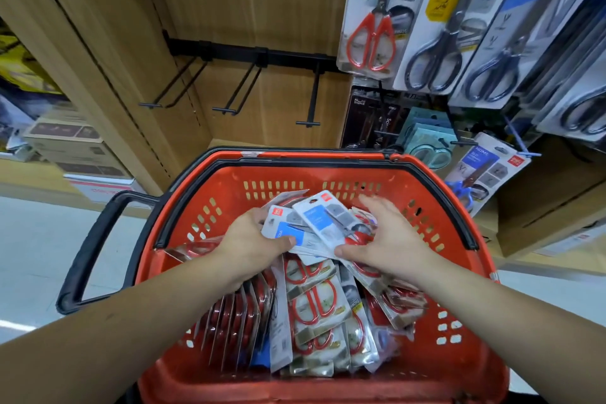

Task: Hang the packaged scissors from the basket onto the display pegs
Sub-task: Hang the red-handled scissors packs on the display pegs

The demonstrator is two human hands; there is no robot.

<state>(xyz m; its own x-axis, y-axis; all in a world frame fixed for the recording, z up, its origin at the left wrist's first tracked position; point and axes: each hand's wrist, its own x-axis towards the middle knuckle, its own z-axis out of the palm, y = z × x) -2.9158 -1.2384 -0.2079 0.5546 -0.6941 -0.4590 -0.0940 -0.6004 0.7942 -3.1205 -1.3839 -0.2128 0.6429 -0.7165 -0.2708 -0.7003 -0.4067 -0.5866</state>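
A red plastic basket point(459, 367) below me holds several packaged red-handled scissors point(316, 308), some stacked on edge at the left. My left hand point(252, 239) grips a small bundle of scissor packs point(314, 223) lifted over the pile, thumb on top. My right hand point(390, 239) holds the same bundle from the right, fingers spread over it and thumb at its near edge. Three bare black display pegs point(236, 92) stick out from a black rail on the wooden panel above the basket.
Packaged scissors hang on pegs at the upper right: red-handled ones point(373, 16) and black-handled ones point(439, 39). More packs point(482, 174) hang lower right. The basket's black handle point(95, 243) juts left. Boxes point(78, 147) sit on a shelf at left.
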